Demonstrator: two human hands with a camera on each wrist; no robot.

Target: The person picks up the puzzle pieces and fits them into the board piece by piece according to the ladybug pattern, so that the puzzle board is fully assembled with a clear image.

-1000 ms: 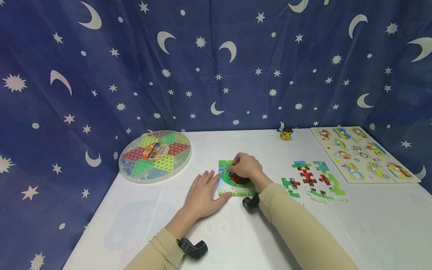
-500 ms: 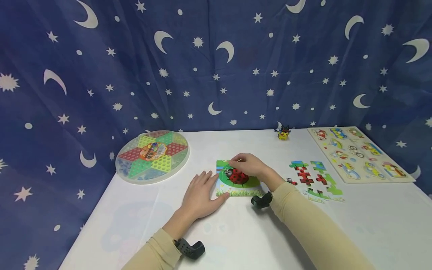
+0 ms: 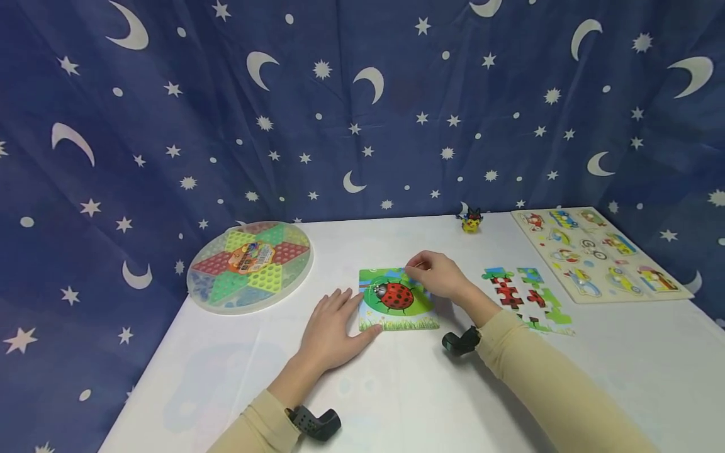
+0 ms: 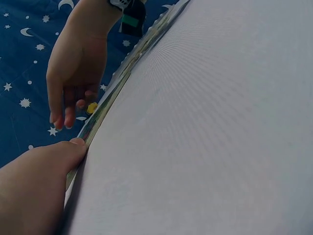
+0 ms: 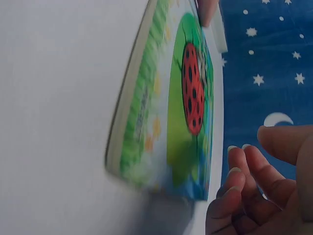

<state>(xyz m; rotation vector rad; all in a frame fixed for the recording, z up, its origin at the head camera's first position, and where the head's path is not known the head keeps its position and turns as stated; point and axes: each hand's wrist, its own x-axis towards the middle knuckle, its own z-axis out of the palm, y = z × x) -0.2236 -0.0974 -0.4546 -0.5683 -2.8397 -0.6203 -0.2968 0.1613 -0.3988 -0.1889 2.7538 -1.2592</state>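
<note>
A square ladybug picture board (image 3: pixel 396 325) lies flat on the white table. My left hand (image 3: pixel 331 333) rests at its left side, thumb at the lower left corner and straight fingers along the edge. Over the board's upper right corner hovers my right hand (image 3: pixel 438 274); the right wrist view shows this hand (image 5: pixel 264 196) with loosely bent fingers, the thumb apart and nothing between them. Right of the board, several loose jigsaw pieces (image 3: pixel 506 296) lie spread in a rough square, their lower left part hidden by my right forearm.
A round Chinese checkers board (image 3: pixel 229 283) lies at the back left. At the back right is a wooden peg puzzle (image 3: pixel 603 270) with vehicle pictures. A small yellow and black figurine (image 3: pixel 470 221) stands near the back edge, before a starry blue curtain (image 3: pixel 385 157).
My right hand has moved right across the board, from over the ladybug to the upper right corner, uncovering the picture. My left hand stays at the board's edge; the head view shifts slightly.
</note>
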